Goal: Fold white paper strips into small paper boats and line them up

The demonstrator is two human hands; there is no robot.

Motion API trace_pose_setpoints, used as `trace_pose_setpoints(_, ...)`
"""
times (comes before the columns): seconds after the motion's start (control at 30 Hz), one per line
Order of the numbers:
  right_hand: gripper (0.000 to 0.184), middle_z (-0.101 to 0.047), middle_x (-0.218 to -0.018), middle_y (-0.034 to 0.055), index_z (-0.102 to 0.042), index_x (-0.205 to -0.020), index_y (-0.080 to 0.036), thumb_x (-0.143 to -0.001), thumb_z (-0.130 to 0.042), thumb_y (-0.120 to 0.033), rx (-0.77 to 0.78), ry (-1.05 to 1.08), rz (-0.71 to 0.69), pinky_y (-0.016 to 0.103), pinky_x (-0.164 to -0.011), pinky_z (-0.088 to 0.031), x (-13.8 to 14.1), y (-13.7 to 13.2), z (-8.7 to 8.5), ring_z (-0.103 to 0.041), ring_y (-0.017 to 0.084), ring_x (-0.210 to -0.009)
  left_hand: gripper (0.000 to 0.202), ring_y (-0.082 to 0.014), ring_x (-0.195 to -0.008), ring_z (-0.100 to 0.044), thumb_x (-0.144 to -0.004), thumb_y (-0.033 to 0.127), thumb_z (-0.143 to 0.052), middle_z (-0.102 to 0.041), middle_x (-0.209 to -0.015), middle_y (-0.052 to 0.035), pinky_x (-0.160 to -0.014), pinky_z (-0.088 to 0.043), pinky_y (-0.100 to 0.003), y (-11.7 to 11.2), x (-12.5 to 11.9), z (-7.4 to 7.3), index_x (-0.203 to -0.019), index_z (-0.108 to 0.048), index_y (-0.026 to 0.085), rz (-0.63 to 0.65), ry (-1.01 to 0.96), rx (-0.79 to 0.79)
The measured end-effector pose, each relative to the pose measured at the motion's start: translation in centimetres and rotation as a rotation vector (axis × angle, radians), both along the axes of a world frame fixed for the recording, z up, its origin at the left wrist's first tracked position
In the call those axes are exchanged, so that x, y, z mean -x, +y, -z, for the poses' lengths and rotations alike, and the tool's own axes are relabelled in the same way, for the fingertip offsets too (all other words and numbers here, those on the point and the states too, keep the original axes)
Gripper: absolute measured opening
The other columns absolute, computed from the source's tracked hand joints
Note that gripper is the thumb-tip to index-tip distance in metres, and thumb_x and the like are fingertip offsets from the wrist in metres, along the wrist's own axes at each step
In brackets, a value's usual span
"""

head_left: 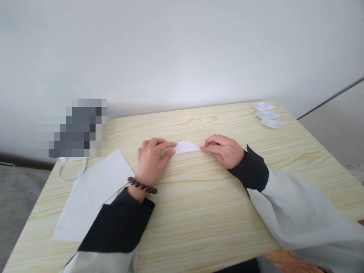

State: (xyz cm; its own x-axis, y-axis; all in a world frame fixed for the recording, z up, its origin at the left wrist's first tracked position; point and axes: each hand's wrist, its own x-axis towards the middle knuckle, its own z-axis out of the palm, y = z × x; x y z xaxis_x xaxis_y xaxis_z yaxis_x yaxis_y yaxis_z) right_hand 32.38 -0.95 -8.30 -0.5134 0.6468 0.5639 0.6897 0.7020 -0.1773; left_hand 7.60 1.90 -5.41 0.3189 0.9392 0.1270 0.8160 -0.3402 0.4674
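Observation:
A small folded piece of white paper (pixel 186 147) lies near the middle of the wooden table (pixel 199 212), its right end tapering to a point. My left hand (pixel 153 157), with a dark bead bracelet at the wrist, pinches the paper's left end between thumb and fingertips. At the pointed right end, the thumb and forefinger of my right hand (pixel 223 149) close on the tip; its other fingers are curled under. The paper's underside and inner folds are hidden.
White paper sheets (pixel 108 176) overlap at the left, partly under my left sleeve. Several folded paper pieces (pixel 269 115) sit at the back right corner. A pixelated dark object (pixel 76 129) with a white cable (pixel 72 178) stands at the back left. Behind the table rises a white wall (pixel 182 57).

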Motion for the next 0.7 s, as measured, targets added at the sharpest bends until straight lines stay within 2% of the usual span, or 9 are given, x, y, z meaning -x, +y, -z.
trace_pose_setpoints(0.1,0.033,-0.064,-0.087,0.0059,-0.070,-0.092,-0.019,-0.079,-0.045,-0.002,0.009,-0.043,0.062,0.027,-0.069,-0.049,0.5,-0.3,-0.1,-0.058,0.015,-0.076,0.025,-0.0267,-0.104,-0.047,-0.088,0.033,-0.048,-0.060,-0.109,-0.0039,-0.089,-0.036,-0.046,-0.3,-0.2,0.1,-0.102,-0.068,0.030,0.026,0.020,-0.043)
trace_pose_setpoints(0.23,0.026,-0.064,-0.089,0.0056,-0.070,-0.089,-0.019,-0.082,-0.047,-0.008,0.063,0.003,0.108,0.028,-0.071,-0.047,1.5,-0.4,-0.1,-0.059,0.015,-0.076,0.034,-0.0299,-0.109,-0.045,-0.083,0.041,-0.056,-0.056,-0.120,-0.0071,-0.089,-0.036,-0.047,-0.3,-0.4,0.5,-0.113,-0.062,0.026,-0.021,0.053,-0.090)
trace_pose_setpoints(0.33,0.020,-0.063,-0.096,0.0083,-0.068,-0.097,-0.017,-0.085,-0.053,-0.022,0.139,0.066,0.220,0.035,-0.080,-0.044,2.8,-0.3,-0.3,-0.057,0.020,-0.088,0.033,-0.0304,-0.111,-0.044,-0.081,0.040,-0.059,-0.056,-0.122,-0.0063,-0.090,-0.035,-0.047,-0.2,-0.5,0.6,-0.111,-0.063,0.026,-0.011,0.030,-0.079)
trace_pose_setpoints(0.4,0.039,-0.060,-0.106,0.0117,-0.062,-0.112,-0.015,-0.083,-0.058,-0.040,0.193,0.089,0.331,0.040,-0.084,-0.042,3.8,-0.2,-0.4,-0.054,0.025,-0.095,0.026,-0.0291,-0.111,-0.045,-0.080,0.037,-0.061,-0.059,-0.119,-0.0043,-0.090,-0.035,-0.045,-0.1,-0.5,0.5,-0.103,-0.064,0.026,0.005,-0.014,-0.057)
trace_pose_setpoints(0.47,0.046,-0.058,-0.111,0.0113,-0.061,-0.114,-0.018,-0.081,-0.059,-0.049,0.234,0.078,0.375,0.042,-0.083,-0.040,4.6,0.0,-0.5,-0.052,0.026,-0.095,0.022,-0.0279,-0.109,-0.047,-0.079,0.035,-0.063,-0.063,-0.113,-0.0033,-0.091,-0.034,-0.044,0.0,-0.5,0.4,-0.099,-0.063,0.026,0.001,-0.058,-0.035)
trace_pose_setpoints(0.57,0.034,-0.060,-0.107,0.0086,-0.066,-0.105,-0.021,-0.083,-0.059,-0.046,0.277,0.128,0.351,0.040,-0.084,-0.039,5.4,0.3,-0.5,-0.053,0.024,-0.093,0.027,-0.0267,-0.106,-0.051,-0.077,0.034,-0.064,-0.066,-0.108,-0.0026,-0.091,-0.033,-0.044,0.1,-0.5,0.3,-0.102,-0.060,0.025,-0.010,-0.099,-0.008)
trace_pose_setpoints(0.7,0.022,-0.065,-0.097,0.0069,-0.064,-0.094,-0.017,-0.081,-0.064,-0.034,0.307,0.247,0.272,0.035,-0.083,-0.041,5.4,0.7,-0.5,-0.056,0.021,-0.090,0.049,-0.0248,-0.103,-0.054,-0.075,0.032,-0.066,-0.067,-0.107,-0.0024,-0.091,-0.034,-0.044,0.1,-0.5,0.3,-0.120,-0.051,0.025,-0.008,-0.142,-0.005)
